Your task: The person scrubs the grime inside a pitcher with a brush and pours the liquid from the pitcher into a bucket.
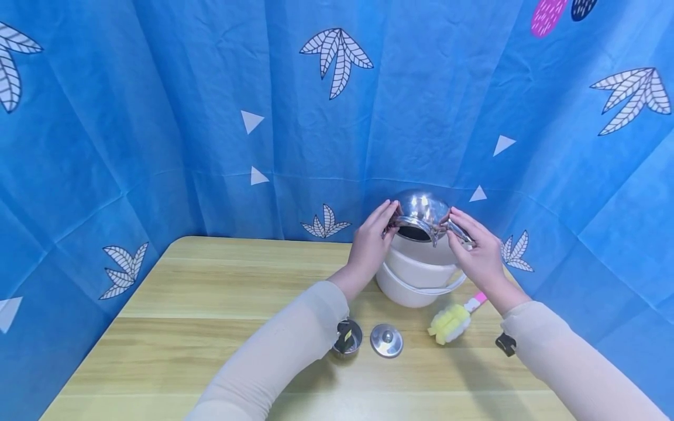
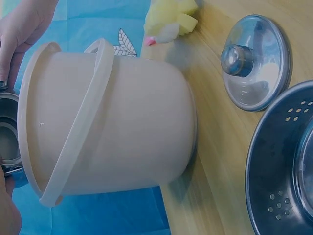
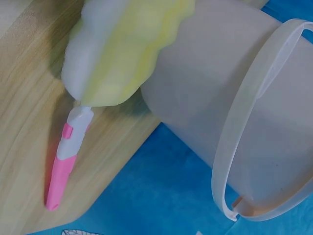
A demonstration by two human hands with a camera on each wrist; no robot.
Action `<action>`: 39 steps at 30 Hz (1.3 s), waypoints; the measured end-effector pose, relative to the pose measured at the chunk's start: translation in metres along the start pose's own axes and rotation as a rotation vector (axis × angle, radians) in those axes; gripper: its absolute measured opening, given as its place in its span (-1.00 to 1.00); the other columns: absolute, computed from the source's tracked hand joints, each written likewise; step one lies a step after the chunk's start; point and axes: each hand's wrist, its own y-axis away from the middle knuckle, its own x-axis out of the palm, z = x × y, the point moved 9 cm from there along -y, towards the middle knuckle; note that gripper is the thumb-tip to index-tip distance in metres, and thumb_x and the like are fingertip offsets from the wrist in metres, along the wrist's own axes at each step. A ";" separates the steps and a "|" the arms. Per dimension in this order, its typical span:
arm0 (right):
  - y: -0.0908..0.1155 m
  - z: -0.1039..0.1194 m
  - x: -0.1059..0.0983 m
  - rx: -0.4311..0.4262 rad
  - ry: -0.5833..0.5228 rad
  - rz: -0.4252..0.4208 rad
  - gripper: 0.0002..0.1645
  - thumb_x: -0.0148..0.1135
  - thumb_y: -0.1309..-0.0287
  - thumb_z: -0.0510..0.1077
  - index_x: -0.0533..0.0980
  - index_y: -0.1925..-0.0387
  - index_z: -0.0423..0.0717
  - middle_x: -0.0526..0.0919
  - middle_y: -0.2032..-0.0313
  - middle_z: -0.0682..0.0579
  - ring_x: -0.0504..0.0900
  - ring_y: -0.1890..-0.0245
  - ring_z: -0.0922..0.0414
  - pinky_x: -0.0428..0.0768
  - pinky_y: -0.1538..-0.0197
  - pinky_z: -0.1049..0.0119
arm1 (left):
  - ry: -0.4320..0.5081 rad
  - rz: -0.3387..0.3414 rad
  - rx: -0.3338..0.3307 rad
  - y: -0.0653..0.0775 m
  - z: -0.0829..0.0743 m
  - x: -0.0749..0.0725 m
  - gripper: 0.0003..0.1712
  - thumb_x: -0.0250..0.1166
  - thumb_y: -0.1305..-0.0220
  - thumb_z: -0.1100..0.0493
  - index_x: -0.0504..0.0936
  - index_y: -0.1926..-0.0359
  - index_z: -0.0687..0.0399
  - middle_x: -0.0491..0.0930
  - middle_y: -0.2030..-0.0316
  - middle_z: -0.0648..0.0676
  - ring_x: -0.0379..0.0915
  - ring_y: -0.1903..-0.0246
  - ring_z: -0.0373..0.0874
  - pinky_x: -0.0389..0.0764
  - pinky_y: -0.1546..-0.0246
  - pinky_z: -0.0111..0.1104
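A shiny steel teapot (image 1: 423,204) is held tilted over the white bucket (image 1: 416,278), its dark round mouth facing down and toward me. My left hand (image 1: 368,240) grips it on the left side, thumb near the mouth's rim. On the other side my right hand (image 1: 476,248) pinches it between thumb and fingers, where a metal projecting part shows. In the left wrist view the teapot (image 2: 9,132) shows only in part at the bucket's rim, between both hands. The right wrist view shows neither hand nor teapot.
A steel lid with a knob (image 1: 387,340) lies on the wooden table (image 1: 237,280). Beside it stands a perforated steel strainer cup (image 2: 274,161), partly behind the left sleeve. A yellow and white sponge brush (image 1: 451,323) with pink handle lies right of the bucket. Blue curtain (image 1: 210,117) surrounds the table.
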 end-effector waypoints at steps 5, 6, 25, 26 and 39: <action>0.002 -0.003 0.000 -0.067 0.037 -0.016 -0.49 0.32 0.08 -0.66 0.61 0.01 -0.44 0.63 -0.11 -0.28 0.62 -0.15 0.01 0.48 -0.13 0.59 | -0.004 0.005 -0.003 0.000 0.000 0.001 -0.32 0.38 -0.27 0.29 0.44 -0.40 0.00 0.41 -0.37 0.08 0.46 -0.26 0.02 0.43 -0.24 -0.39; 0.003 -0.007 0.001 -0.081 0.040 -0.019 -0.47 0.33 0.10 -0.67 0.61 0.00 -0.43 0.63 -0.11 -0.26 0.62 -0.14 -0.03 0.48 -0.14 0.59 | 0.001 0.008 -0.005 0.000 0.000 0.001 -0.31 0.39 -0.27 0.29 0.43 -0.41 -0.01 0.41 -0.37 0.08 0.45 -0.26 0.02 0.43 -0.24 -0.39; 0.007 -0.018 -0.001 -0.223 0.100 -0.013 -0.37 0.39 0.08 -0.59 0.62 -0.11 -0.26 0.61 -0.19 -0.08 0.61 -0.16 -0.06 0.42 -0.29 0.44 | 0.022 0.035 -0.012 0.000 -0.001 0.004 -0.19 0.40 -0.19 0.42 0.38 -0.44 -0.03 0.35 -0.41 0.07 0.44 -0.27 0.05 0.47 -0.19 -0.42; 0.007 -0.018 -0.001 -0.230 0.100 -0.015 -0.37 0.40 0.08 -0.59 0.62 -0.11 -0.27 0.61 -0.19 -0.09 0.61 -0.16 -0.07 0.42 -0.29 0.44 | 0.020 0.035 -0.010 0.001 -0.001 0.004 -0.19 0.40 -0.19 0.42 0.38 -0.45 -0.03 0.35 -0.41 0.07 0.44 -0.27 0.05 0.47 -0.19 -0.42; 0.008 -0.015 -0.001 -0.283 0.119 -0.022 -0.36 0.40 0.12 -0.60 0.62 -0.09 -0.28 0.62 -0.16 -0.16 0.60 -0.18 0.02 0.42 -0.29 0.45 | -0.028 0.063 -0.007 0.001 0.000 0.007 -0.10 0.41 -0.18 0.41 0.30 -0.49 -0.09 0.33 -0.43 0.05 0.48 -0.23 0.05 0.49 -0.20 -0.36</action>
